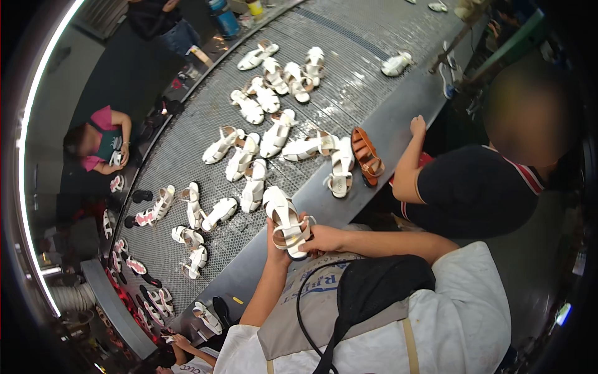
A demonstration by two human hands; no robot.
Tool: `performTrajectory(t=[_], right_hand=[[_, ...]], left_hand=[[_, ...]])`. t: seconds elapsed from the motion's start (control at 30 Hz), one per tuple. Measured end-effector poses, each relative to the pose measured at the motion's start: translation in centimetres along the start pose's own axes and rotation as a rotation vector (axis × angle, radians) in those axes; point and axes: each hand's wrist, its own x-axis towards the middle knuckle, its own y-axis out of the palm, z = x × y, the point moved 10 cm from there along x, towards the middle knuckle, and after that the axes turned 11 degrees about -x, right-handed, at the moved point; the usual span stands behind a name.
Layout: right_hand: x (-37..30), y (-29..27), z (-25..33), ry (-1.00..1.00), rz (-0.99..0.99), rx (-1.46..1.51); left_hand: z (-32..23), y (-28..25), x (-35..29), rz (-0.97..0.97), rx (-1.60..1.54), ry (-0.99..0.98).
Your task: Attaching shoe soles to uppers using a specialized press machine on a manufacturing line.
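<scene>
A white strappy sandal point(281, 209) is between my two hands, held above the near edge of the conveyor with its toe pointing away from me. My left hand point(275, 244) grips its left side near the heel. On the other side, my right hand point(322, 239) has its fingers around the heel and ankle strap. Just beyond my hands, another white sandal point(253, 187) rests on the mesh belt. To the right, a white sandal point(341, 168) lies on the metal ledge beside a brown sandal point(366, 156).
Several white sandals point(274, 75) are spread over the conveyor belt point(349, 81). A smooth metal ledge point(311, 202) runs along my side. A person in a dark shirt point(473, 190) stands close on my right; another in a pink top point(99, 134) is across the belt.
</scene>
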Motion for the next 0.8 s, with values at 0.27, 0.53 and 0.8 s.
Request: performTrajectory(t=[0.27,0.53,0.8], right_hand=[[-2.3,1.5,-0.1,-0.016,0.010,-0.045],[-1.4,1.9,-0.6,-0.010,0.027,-0.080],[-1.4,2.5,-0.8,-0.001,0.019,-0.065]], left_hand=[[1.6,0.3,-2.0,0.073,0.020,0.017],[1.0,1.0,-2.5,0.123,0.037,0.029],[1.3,0.4,-3.0,0.130,0.049,0.021]])
